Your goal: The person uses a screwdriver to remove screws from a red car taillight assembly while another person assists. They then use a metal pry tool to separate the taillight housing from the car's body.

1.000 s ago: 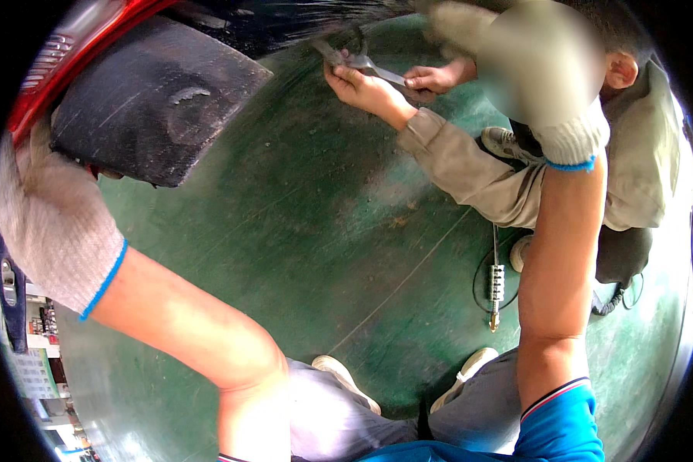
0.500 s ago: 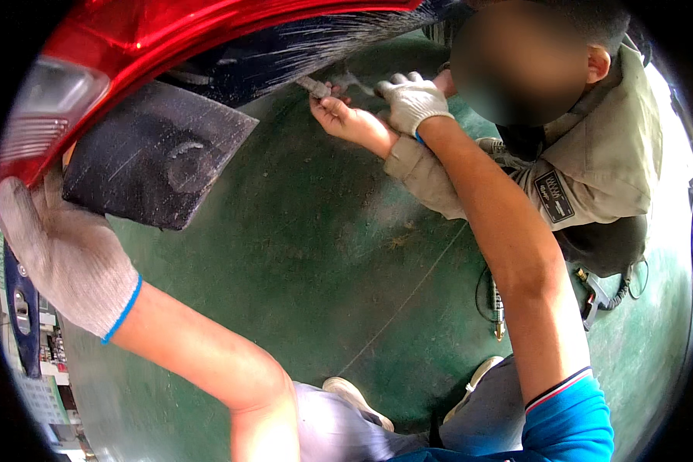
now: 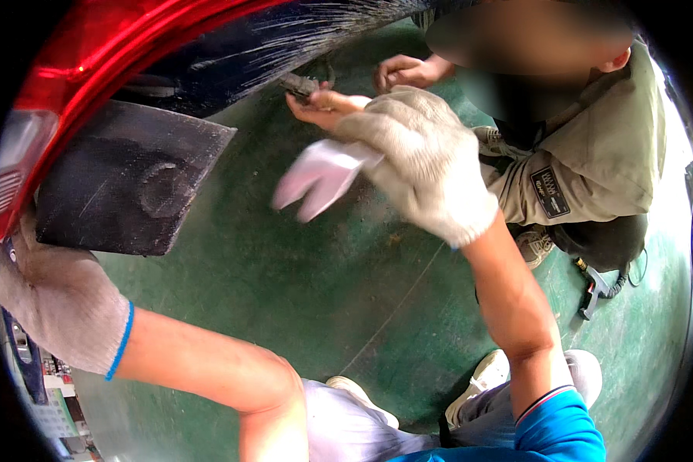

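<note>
My right hand (image 3: 423,154), in a knitted off-white glove, is closed on a pale pink and white forked strip (image 3: 327,173). Motion smears the strip, and its material cannot be made out. At the far left my gloved left hand (image 3: 61,296) is against the red vehicle body (image 3: 77,58), below its lamp (image 3: 23,154). Its fingers are mostly hidden at the rim of the picture. A black mud flap (image 3: 131,173) hangs between this hand and the middle. Just beyond my right hand, a co-worker's bare hand (image 3: 316,112) is at a dirty grey part (image 3: 296,83) under the scratched dark panel (image 3: 254,58).
The co-worker (image 3: 593,146) crouches at the right, with another bare hand (image 3: 408,73) beyond my glove. A grey air gun (image 3: 591,292) with a coiled hose lies on the green floor (image 3: 285,292). My shoes (image 3: 366,400) stand near the lower edge.
My right hand has come back nearer to me, now with the pink and white strip showing in it. The vehicle and mud flap appear slightly lower and further left in the picture.
</note>
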The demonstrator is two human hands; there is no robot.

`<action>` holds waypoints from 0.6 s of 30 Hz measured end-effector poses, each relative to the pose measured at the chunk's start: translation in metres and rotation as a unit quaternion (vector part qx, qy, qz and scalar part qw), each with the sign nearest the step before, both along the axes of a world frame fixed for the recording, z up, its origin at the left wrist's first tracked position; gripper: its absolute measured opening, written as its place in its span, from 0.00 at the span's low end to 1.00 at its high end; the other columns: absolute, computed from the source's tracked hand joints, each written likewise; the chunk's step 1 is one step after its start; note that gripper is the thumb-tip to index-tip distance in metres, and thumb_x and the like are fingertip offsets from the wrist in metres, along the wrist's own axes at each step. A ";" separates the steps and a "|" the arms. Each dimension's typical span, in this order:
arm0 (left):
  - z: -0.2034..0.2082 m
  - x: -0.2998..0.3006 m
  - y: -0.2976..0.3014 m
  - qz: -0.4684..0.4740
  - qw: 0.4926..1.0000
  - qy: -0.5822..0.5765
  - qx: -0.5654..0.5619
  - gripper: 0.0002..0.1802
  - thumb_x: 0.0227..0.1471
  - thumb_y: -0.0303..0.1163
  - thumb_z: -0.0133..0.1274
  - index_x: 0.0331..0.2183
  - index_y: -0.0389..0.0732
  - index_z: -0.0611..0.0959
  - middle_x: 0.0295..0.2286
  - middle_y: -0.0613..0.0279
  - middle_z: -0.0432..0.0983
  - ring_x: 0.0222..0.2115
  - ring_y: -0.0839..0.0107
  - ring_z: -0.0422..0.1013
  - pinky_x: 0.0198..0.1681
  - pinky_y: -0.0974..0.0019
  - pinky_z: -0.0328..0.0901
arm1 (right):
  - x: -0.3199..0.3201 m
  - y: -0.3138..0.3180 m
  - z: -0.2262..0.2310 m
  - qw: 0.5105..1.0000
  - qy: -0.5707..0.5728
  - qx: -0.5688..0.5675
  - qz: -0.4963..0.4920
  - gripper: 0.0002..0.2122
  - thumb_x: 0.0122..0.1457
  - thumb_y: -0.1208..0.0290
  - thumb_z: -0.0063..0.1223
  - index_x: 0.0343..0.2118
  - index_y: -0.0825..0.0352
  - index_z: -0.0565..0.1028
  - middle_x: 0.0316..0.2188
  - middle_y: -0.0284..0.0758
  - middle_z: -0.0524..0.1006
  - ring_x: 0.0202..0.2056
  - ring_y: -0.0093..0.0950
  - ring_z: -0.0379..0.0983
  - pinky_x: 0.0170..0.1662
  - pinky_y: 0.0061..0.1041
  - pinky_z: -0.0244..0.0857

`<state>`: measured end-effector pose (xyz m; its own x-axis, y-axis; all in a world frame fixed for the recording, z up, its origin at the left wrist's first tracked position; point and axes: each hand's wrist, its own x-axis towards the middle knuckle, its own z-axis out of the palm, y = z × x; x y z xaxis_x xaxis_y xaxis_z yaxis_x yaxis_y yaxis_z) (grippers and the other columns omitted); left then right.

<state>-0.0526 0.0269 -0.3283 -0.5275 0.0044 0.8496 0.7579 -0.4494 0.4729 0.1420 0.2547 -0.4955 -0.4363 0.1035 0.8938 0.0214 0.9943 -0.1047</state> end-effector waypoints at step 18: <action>-0.011 -0.003 0.003 -0.080 0.997 -0.012 0.006 0.32 0.58 0.46 0.55 0.54 0.30 0.73 0.53 0.44 0.70 0.55 0.54 0.65 0.63 0.52 0.56 | -0.023 -0.096 -0.091 0.572 0.070 -0.785 0.226 0.18 0.70 0.58 0.44 0.49 0.69 0.73 0.18 0.27 0.69 0.19 0.17 0.62 0.24 0.20 0.59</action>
